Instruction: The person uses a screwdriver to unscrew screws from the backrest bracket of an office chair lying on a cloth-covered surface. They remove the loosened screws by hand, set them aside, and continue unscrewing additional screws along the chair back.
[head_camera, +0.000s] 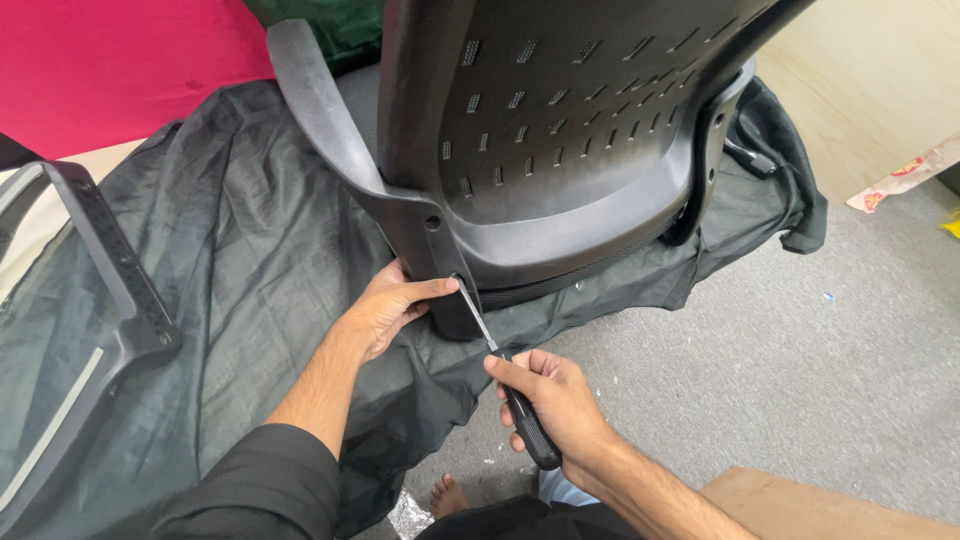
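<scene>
Chair (560, 150): black plastic office chair, tipped so the slotted back shell faces the camera; taken here as the landmark. It rests on a dark cloth, which keeps the shell off the floor.

Bracket (425, 235): the arm mount at the chair's lower left corner, with two holes, one above the other. The upper hole shows empty; the lower one takes the tool tip.

Screwdriver (505, 385): thin steel shaft, black handle. It lies on a slant below the chair's lower left corner, tip up in the lower bracket hole, handle down toward the person. The slant lines the shaft up with the hole.

Right hand (555, 400): below the chair, fingers curled tight round the screwdriver handle, thumb along the top, a grip suited to turning.

Left hand (395, 305): just left of the bracket, palm cupped against its side, thumb stretched to the hole's edge beside the tip. It appears to steady the part; the fingers are bent on the bracket, not fully closed.

Armrest (315, 100): curved grey-black bar rising from the bracket at the chair's left.

Cloth (230, 220): dark, creased sheet under and left of the chair.

Loose part (95, 290): black frame with a perforated strip, far left of the chair, on the cloth, clear of the work.

Carpet (800, 370): grey, right of and below the chair, with small white scraps.

Foot (447, 497): bare, below the chair, near the cloth's edge.

Board (820, 505): brown, at lower right.

Obstructions: the chair's lower rim overhangs the bracket, so the shaft enters from below; whether a screw sits in the hole cannot be told.
</scene>
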